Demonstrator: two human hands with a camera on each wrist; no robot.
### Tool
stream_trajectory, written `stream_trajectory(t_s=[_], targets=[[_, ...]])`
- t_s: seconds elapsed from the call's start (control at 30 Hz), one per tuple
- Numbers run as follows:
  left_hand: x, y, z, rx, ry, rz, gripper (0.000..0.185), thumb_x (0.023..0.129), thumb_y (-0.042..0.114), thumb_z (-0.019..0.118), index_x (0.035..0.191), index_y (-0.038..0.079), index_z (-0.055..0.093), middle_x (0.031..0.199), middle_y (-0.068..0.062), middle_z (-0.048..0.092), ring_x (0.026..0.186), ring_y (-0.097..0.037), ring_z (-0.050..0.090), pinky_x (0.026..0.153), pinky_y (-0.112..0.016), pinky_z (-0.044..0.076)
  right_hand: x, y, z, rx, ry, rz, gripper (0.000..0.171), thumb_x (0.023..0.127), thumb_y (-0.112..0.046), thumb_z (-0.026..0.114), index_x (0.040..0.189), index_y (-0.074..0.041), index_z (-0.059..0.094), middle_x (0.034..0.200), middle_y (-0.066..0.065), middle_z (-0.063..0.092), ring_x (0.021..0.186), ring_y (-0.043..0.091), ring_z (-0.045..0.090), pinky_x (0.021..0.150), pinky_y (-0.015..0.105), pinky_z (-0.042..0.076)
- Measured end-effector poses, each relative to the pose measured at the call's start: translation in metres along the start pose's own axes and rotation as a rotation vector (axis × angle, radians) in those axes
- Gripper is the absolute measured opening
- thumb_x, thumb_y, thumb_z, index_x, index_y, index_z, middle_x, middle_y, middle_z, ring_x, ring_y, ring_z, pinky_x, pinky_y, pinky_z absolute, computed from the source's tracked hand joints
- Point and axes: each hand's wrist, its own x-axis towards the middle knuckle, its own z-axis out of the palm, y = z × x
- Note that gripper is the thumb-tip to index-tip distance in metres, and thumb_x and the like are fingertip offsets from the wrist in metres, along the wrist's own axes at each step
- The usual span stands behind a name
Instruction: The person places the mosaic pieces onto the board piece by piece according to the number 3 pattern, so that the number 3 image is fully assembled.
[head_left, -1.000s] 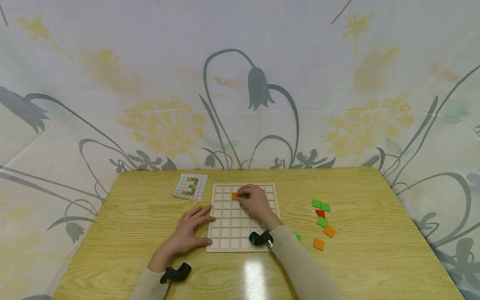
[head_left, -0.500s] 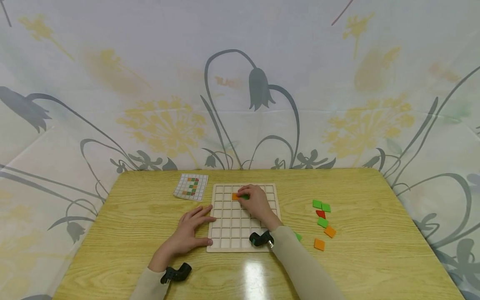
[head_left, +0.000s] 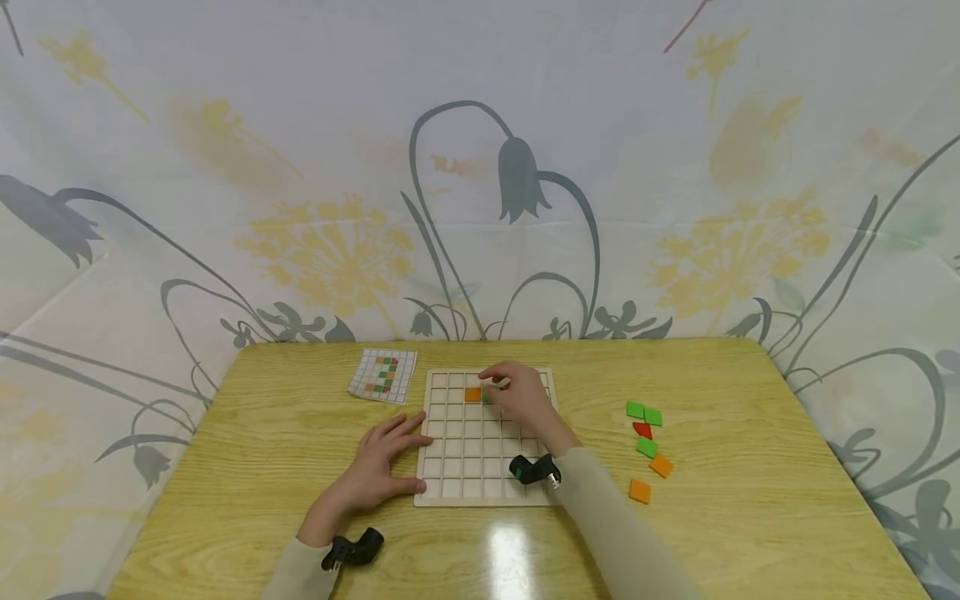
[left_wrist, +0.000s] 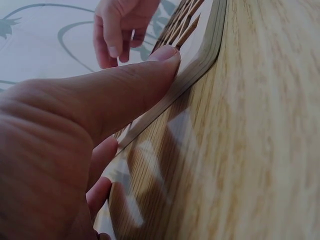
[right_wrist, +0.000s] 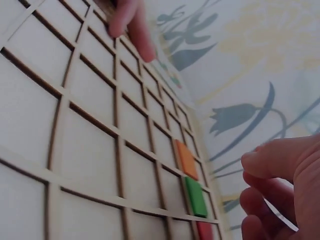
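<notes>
Hands at the grid board
Left hand lies flat, fingers spread, touching the board's left edge; right hand hovers, loosely curled and empty, near the far-edge tiles.

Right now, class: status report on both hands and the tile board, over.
Left hand flat, bracing grid board. Right hand raised, holding nothing. Orange tile, green tile seated side by side. Nothing obstructing.

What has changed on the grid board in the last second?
The right hand has lifted off the green tile and drawn back to its right, leaving it set beside the orange tile. The left hand stays on the grid board's left edge; the loose tiles have not moved.
</notes>
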Motion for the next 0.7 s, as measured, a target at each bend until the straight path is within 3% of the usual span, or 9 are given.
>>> stream_trajectory(t_s=[0.3,0.7], targets=[[-0.001,0.001,0.0,-0.014,0.0,0.008,0.055,0.084,0.028,0.08,0.134,0.012,0.064,0.159,-0.013,0.032,0.146,-0.044,0.017,0.108,-0.069,0.004,-0.014,-0.002,-0.025,-0.035,-0.05,-0.058,0.018,0.095,-0.009,0.066,0.11,-0.006,0.075,0.111,0.002,0.068,0.097,0.02,0.062,0.079,0.035,0.053],[-0.001,-0.001,0.0,-0.01,0.003,0.006,0.055,0.084,0.03,0.08,0.134,0.013,0.064,0.159,-0.012,0.032,0.146,-0.043,0.017,0.108,-0.069,0.005,-0.04,0.018,-0.073,-0.121,-0.042,-0.031,0.019,0.096,-0.009,0.066,0.113,-0.007,0.074,0.116,0.006,0.068,0.1,0.024,0.061,0.08,0.041,0.052]])
